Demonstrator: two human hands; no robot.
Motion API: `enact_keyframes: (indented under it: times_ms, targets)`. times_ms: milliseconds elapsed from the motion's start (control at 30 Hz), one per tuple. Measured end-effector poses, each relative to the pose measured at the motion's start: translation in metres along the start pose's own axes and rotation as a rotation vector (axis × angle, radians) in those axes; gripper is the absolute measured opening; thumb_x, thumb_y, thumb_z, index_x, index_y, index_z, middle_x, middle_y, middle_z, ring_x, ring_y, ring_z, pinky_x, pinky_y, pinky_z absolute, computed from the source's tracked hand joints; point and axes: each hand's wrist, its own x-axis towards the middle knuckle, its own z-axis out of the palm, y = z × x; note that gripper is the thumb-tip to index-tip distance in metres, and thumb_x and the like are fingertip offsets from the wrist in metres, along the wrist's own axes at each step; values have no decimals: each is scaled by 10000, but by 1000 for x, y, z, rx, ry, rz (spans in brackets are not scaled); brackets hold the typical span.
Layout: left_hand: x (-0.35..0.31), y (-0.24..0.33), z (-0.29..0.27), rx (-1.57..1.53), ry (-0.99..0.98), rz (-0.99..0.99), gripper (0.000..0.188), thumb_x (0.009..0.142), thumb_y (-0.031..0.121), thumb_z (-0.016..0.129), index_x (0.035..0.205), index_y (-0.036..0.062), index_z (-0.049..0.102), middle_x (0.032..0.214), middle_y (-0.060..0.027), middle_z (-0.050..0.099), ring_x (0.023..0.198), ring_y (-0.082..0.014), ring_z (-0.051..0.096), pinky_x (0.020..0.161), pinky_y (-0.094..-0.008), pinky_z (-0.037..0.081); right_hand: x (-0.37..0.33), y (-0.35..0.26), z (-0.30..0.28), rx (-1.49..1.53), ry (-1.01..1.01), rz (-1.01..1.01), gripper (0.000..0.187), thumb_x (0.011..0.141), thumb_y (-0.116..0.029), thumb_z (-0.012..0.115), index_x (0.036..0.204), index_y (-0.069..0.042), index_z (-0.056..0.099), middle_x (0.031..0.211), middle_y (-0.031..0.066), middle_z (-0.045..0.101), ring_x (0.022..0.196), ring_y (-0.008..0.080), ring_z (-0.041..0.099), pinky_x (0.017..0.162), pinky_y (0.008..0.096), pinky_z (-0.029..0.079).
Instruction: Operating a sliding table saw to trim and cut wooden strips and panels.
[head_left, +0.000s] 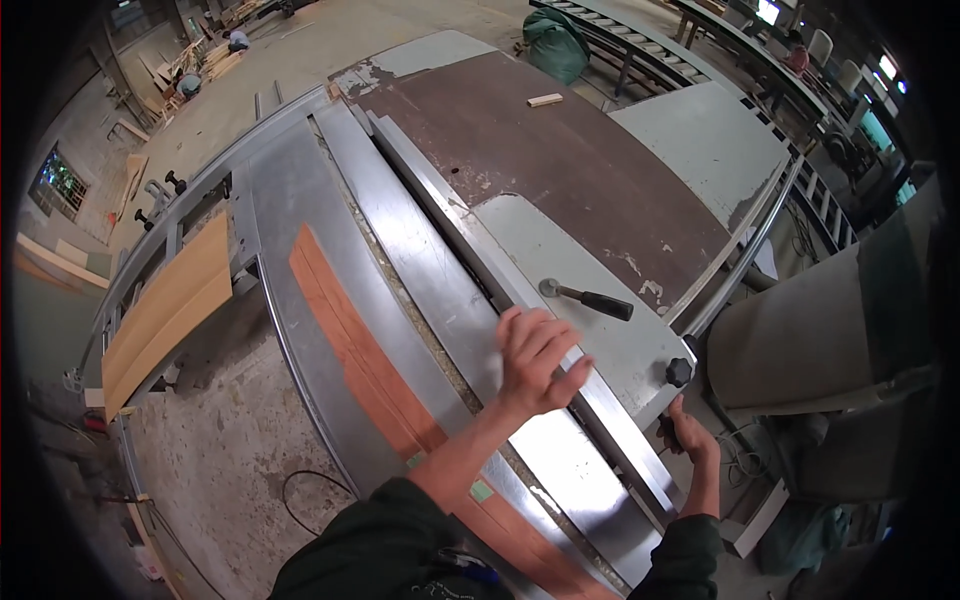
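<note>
My left hand (540,362) is over the long metal fence (440,210) of a panel saw, its fingers bent and loosely apart, with nothing visible in them. Whether it touches the fence is hard to tell. Low at the right, my right hand (692,437) is closed around something dark at the table's corner, mostly hidden by the fingers. Just above it sits a black star knob (679,372). A lever with a black grip (605,303) lies across the pale table top near the fence. Under my left forearm, a long reddish wood strip (350,345) with green tape pieces rests on the metal sliding table (275,190).
A yellowish board (170,310) lies on the frame at the left. A small wood offcut (545,100) is on the brown table surface (520,150). A large grey drum-like container (790,345) stands at the right. Roller conveyors (640,45) and other people are farther back.
</note>
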Motion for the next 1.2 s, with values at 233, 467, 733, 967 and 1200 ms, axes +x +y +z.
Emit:
enact_keyframes:
  times_ms: [233,467,733,967,1200]
  targets:
    - [-50,39,21,78,-77,198,512,1017,575,540,1120,124,758,1255,-70,713,1327,-322,593,1226,-625,182,-3,-6,4,-20,0,-23,1141,929,-979,111,839,-9,706,626,50,586,565,173,543,550,345,415]
    - [-48,40,28,114,-125,259,538,1047,581,485,1077,123,766,1210,-52,740,1304,-285,637,1235,-622,158,-7,-7,6,8,0,-44,1133,934,-974,128,820,-8,706,610,56,587,543,173,554,528,336,417]
    - [-39,26,43,157,-152,461,500,1049,530,466,1025,123,756,1220,-56,717,1335,-297,624,1210,-625,230,-2,-4,5,-9,27,-48,1128,952,-957,125,806,-6,713,613,64,598,553,184,571,541,346,445]
    - [-32,35,-2,155,-93,369,463,1045,483,475,988,121,758,1109,-26,744,1256,-288,670,1196,-608,211,-5,-6,3,3,34,-18,1115,961,-950,134,792,-4,698,604,61,578,559,175,558,546,337,436]
    - [27,7,43,58,-278,169,493,1008,501,610,1195,55,707,1434,-142,604,1470,-385,440,1223,-651,218,19,20,14,151,1,-141,1084,981,-923,99,800,-24,677,596,53,562,533,171,537,532,333,428]
